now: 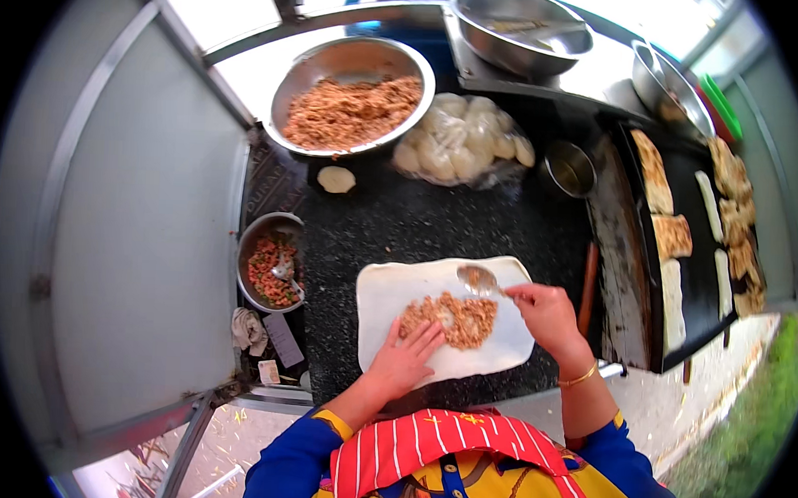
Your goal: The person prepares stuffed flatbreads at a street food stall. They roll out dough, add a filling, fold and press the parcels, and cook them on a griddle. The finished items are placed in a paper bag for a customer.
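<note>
A thin rolled-out sheet of dough (383, 295) lies on the dark speckled countertop (440, 217) in front of me. Minced filling (472, 322) is spread in a band across its middle. My left hand (407, 356) rests with spread fingers on the dough, fingertips at the left end of the filling. With my right hand (546, 315) I grip the handle of a metal spoon (478, 279). Its bowl, with a little filling in it, is over the upper right part of the sheet.
Beyond the dough are a steel bowl of mince (351, 113), a bag of dough balls (467, 142) and a small dough disc (336, 179). A smaller bowl of chopped filling (271, 263) stands left. At right, flatbreads (670, 237) lie on a black griddle (695, 282), beside a metal cup (571, 170).
</note>
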### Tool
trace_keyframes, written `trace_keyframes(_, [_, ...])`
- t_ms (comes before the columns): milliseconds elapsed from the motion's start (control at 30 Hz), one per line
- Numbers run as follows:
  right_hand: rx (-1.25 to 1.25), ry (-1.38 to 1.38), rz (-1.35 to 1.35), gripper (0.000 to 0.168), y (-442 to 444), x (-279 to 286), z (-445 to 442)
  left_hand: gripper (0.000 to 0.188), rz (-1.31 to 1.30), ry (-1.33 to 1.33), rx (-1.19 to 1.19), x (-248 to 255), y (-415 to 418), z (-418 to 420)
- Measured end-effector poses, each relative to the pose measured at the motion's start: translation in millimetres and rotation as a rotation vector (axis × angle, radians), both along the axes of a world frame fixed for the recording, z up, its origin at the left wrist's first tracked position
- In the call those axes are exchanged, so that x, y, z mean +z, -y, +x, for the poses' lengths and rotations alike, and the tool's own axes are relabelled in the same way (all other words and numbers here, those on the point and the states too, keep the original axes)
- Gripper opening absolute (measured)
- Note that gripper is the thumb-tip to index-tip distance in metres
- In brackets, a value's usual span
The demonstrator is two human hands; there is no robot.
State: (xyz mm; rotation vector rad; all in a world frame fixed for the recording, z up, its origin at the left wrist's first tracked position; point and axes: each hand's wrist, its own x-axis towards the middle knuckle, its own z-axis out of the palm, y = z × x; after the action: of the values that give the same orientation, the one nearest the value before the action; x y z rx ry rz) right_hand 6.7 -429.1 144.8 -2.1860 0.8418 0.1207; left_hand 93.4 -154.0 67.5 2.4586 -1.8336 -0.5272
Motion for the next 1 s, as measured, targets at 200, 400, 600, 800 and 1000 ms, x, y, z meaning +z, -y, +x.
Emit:
trace_keyframes(200, [0.306, 0.685, -0.389, 0.023, 10, 33, 178, 0.068, -0.004, 0.02, 0.22, 2, -13, -3])
trace_keyframes(400, [0.63, 0.665, -0.676, 0.036, -9, 32, 295, 0.061, -0.161, -0.017, 0.614, 10, -41, -8])
trace_keyframes(600, [0.705, 0.803, -0.555, 0.048, 43, -35, 339, 0.06, -0.277, 0.064, 0.736, -9, -66, -29])
trace_keyframes(800, [0.672, 0.634, -0.728, 0.036, 34, -51, 347, 0.056, -0.382, -0.035, 0.827, -20, -62, -46])
trace_keyframes(1000, [0.681, 0.678, -0.641, 0.034, 26, -53, 345, 0.056, -0.318, -0.132, 0.828, -15, -58, -48])
